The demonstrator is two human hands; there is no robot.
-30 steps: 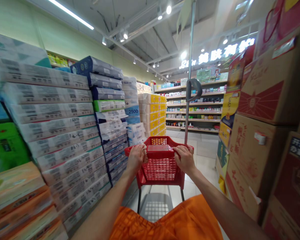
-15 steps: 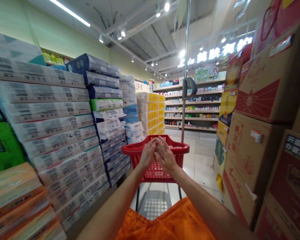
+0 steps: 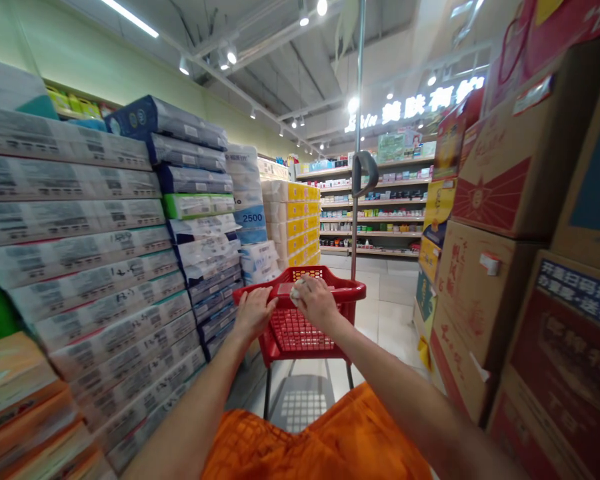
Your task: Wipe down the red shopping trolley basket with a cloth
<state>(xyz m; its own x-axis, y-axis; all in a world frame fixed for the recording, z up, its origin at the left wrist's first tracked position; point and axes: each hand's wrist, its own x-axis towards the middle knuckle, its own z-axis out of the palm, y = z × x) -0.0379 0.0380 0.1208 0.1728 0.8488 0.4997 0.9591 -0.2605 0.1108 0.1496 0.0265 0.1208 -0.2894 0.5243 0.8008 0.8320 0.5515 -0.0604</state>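
Observation:
A red plastic shopping cart (image 3: 330,328) stands in the aisle just ahead of me. My left hand (image 3: 255,312) is closed round the left end of its handle bar. Resting on the middle of the handle, my right hand (image 3: 317,303) has its fingers curled over a small white wad (image 3: 297,291); I cannot make out what the wad is. A metal pole (image 3: 356,120) with a grey hook (image 3: 367,172) rises from the cart's far right corner. My orange shorts fill the bottom of the view.
Stacked packs of tissue paper (image 3: 90,253) wall the left side, close to the cart. Piled cardboard boxes (image 3: 500,220) line the right. The tiled floor (image 3: 390,313) runs on to stocked shelves (image 3: 385,207) at the far end.
One second ago both hands gripped the handle. Half a second ago they met above it. Now the left grips the bar again and the right rests at the middle holding a white wad.

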